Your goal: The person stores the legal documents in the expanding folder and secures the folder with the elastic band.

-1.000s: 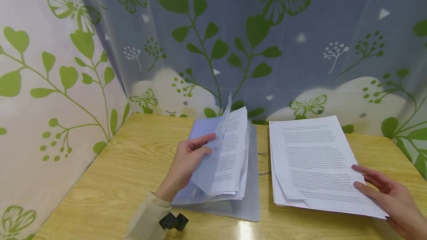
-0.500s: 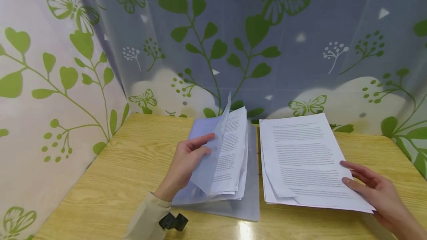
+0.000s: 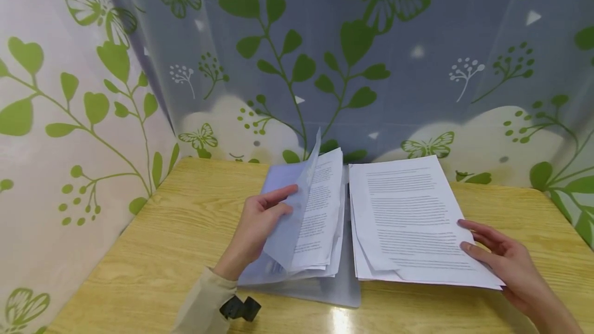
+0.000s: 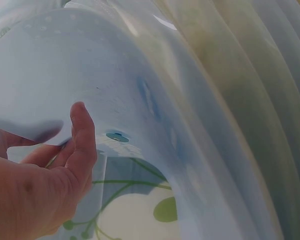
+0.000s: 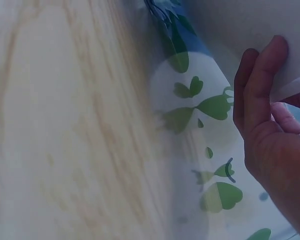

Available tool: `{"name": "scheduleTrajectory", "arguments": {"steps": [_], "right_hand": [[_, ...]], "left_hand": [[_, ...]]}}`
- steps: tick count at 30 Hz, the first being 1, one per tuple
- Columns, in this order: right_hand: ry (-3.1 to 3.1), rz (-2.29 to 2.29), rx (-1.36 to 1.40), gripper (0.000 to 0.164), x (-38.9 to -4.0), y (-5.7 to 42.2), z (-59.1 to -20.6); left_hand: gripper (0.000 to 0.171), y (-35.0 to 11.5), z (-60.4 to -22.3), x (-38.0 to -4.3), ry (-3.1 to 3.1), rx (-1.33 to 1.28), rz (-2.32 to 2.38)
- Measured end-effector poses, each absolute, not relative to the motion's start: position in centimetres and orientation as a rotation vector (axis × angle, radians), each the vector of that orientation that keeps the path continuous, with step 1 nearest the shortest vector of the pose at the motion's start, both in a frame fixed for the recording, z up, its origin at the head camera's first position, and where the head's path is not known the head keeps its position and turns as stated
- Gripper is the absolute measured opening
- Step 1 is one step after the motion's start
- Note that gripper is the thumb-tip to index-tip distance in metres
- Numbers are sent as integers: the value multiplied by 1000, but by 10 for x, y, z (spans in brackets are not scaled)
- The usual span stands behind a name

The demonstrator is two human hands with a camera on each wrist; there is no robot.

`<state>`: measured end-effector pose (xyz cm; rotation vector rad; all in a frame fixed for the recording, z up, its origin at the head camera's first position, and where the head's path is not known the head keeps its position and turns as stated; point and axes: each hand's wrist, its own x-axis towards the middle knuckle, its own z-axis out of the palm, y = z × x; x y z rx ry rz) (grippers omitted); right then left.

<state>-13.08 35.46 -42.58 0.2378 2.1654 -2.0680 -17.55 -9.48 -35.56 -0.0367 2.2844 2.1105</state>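
On the table lies a translucent plastic folder (image 3: 348, 295) with printed sheets (image 3: 317, 215) inside, their right edges fanned apart. My left hand (image 3: 252, 228) pinches a raised translucent cover (image 3: 283, 244) of it between thumb and fingers; the left wrist view shows that hand (image 4: 55, 185) beside the curved plastic sheets (image 4: 115, 65). To the right, a stack of printed paper (image 3: 408, 210) is held up by my right hand (image 3: 515, 267) at its lower right edge. The stack's left edge overlaps the folder's right side, and its lower left corner has a curled sheet.
The wooden table (image 3: 171, 236) runs back to a fabric curtain (image 3: 297, 40) printed with green leaves and butterflies, which also hangs along the left. A small black device (image 3: 240, 308) sits on the left wrist, by the beige sleeve (image 3: 206, 295).
My right hand has carried the paper stack leftward and slightly away from me, from beside the folder to over its right edge. The left hand and the raised cover have stayed nearly still.
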Motion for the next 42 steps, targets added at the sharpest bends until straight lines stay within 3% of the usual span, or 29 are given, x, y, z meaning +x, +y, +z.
{"name": "scheduleTrajectory", "arguments": {"steps": [42], "right_hand": [[2188,-1989,279,40,-135,344,-427]], "left_hand": [[39,-96,-358,-176,2283,-16,2106]]}}
